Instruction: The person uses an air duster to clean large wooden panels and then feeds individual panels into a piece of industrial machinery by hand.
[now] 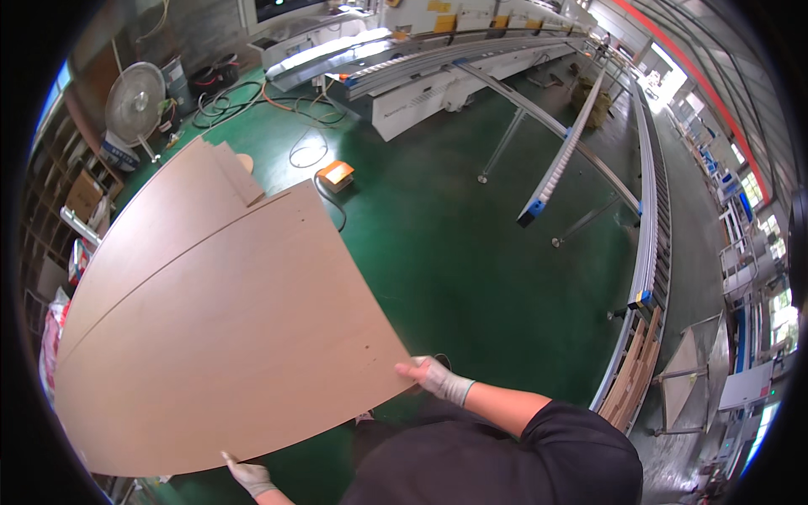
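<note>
A large light-brown wooden panel [227,328] with small drilled holes fills the left side of the view, tilted over other boards. My right hand [433,378], in a light work glove with bare fingertips, grips its right near corner, thumb on top. At the near edge, my left hand [249,476], gloved too, is closed on the panel with its thumb at the rim; the fingers beneath are hidden. Beyond the panel lies a second board [160,215] of the same colour, with narrower pieces [236,172] on its far right part.
An orange foot pedal [337,175] with a cable sits on the green floor [446,278]. A fan [135,99] stands at the far left, near coiled hoses. A long machine [421,101] runs across the back. Roller rails [560,164] and a conveyor [646,227] bearing wood strips are at the right.
</note>
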A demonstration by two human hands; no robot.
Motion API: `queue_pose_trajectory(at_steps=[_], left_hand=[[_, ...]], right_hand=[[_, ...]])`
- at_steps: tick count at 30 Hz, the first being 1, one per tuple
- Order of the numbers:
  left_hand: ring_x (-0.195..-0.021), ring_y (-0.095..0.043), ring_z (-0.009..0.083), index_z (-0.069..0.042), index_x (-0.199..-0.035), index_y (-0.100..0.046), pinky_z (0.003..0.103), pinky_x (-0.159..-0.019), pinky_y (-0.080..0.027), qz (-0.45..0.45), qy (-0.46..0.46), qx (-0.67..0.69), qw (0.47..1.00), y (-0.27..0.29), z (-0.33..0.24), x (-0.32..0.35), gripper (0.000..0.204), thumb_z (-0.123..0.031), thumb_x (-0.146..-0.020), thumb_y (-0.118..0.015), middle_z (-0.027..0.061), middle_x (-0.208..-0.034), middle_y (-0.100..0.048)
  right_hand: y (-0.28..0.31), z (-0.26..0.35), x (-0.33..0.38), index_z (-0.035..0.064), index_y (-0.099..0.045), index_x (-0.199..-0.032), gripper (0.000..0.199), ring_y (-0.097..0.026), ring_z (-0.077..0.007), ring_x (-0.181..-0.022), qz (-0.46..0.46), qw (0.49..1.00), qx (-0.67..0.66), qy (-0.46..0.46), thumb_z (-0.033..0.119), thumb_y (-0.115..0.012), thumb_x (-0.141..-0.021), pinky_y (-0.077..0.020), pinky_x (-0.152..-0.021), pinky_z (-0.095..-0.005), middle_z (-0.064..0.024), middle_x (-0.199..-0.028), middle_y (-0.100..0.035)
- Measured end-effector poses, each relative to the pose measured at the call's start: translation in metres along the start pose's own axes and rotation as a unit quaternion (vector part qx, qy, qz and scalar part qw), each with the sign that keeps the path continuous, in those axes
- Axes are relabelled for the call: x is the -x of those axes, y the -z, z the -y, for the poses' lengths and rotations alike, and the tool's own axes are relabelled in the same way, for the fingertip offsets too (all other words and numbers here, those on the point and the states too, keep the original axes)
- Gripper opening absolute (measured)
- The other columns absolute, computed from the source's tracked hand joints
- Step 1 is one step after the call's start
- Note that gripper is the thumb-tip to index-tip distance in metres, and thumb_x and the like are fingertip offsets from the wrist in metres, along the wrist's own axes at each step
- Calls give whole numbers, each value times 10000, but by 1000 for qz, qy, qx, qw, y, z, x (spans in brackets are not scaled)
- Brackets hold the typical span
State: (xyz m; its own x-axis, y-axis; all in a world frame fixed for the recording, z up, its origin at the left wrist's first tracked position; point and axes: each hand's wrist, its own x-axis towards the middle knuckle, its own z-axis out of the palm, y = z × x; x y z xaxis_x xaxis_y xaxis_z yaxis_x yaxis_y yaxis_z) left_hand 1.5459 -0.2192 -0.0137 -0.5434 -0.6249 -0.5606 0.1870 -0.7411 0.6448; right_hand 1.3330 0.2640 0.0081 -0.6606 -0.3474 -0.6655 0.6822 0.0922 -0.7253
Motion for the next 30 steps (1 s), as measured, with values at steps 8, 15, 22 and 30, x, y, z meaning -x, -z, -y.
queue_pose_trajectory(at_steps=[8,15,22,30], left_hand=[[-1270,-550,279,-133,-1461,-496,489,-1031,-479,-20,8,35,999,-60,107,92,596,-542,-1036,-411,81,-1429,-562],[-1303,-533,299,-157,-1442,-520,512,-1055,-453,-63,-3,51,997,-70,103,97,575,-529,-1028,-379,73,-1444,-556],[-1353,-504,300,-155,-1443,-516,507,-1108,-409,-83,115,46,989,-138,220,156,613,-551,-1025,-307,65,-1478,-539],[-1380,-474,313,-139,-1476,-463,497,-1152,-372,-101,159,119,975,-189,261,179,716,-666,-1024,-288,87,-1502,-504]], right_hand=[[261,56,55,56,-728,-1015,509,-665,-182,-645,-175,983,25,53,539,-733,-853,-516,-555,-327,-67,-839,-725],[481,96,84,104,-746,-917,433,-616,-165,-626,-372,922,-53,96,525,-725,-818,-444,-511,-327,-39,-771,-676],[692,79,86,23,-760,-1096,580,-678,-158,-799,-463,865,-24,191,568,-684,-915,-537,-712,-319,-33,-962,-742],[612,166,37,83,-638,-1280,438,-616,-352,-1202,-670,504,544,27,383,-608,-963,-511,-989,-490,-140,-1323,-642]])
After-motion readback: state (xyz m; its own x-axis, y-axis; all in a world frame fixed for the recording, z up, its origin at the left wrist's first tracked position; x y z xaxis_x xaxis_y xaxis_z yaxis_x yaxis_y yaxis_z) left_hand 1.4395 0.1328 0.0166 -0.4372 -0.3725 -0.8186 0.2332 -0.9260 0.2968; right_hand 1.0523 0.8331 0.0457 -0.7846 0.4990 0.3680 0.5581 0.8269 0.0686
